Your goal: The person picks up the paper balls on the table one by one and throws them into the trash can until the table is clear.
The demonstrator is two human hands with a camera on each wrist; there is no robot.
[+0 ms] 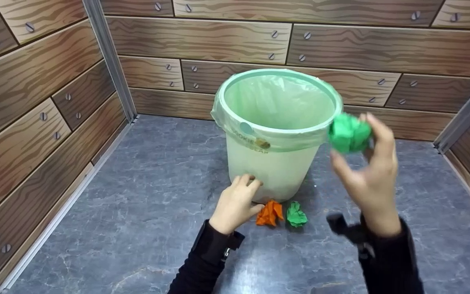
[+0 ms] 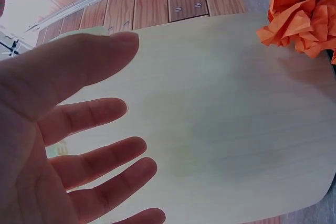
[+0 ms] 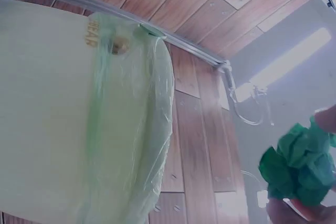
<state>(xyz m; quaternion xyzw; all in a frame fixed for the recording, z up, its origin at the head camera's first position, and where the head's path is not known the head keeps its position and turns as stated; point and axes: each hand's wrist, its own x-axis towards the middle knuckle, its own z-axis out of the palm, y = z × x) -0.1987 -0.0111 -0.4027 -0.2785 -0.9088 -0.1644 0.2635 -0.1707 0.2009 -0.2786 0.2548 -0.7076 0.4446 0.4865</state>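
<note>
My right hand (image 1: 371, 171) holds a crumpled green paper ball (image 1: 349, 133) between thumb and fingers, beside the right rim of a pale green trash can (image 1: 273, 169). The same ball (image 3: 302, 163) shows at the lower right of the right wrist view. With fingers spread and relaxed, my left hand (image 1: 237, 204) is by the lower front of the can and grips nothing. Close to its thumb lies a crumpled orange paper (image 1: 270, 213) on the floor. A second crumpled green paper (image 1: 296, 214) lies just right of the orange one.
A translucent plastic bag (image 1: 284, 98) lines the can and folds over its rim. Wood-patterned panels (image 1: 202, 41) stand behind and at both sides. The floor (image 1: 145, 183) is grey and marbled.
</note>
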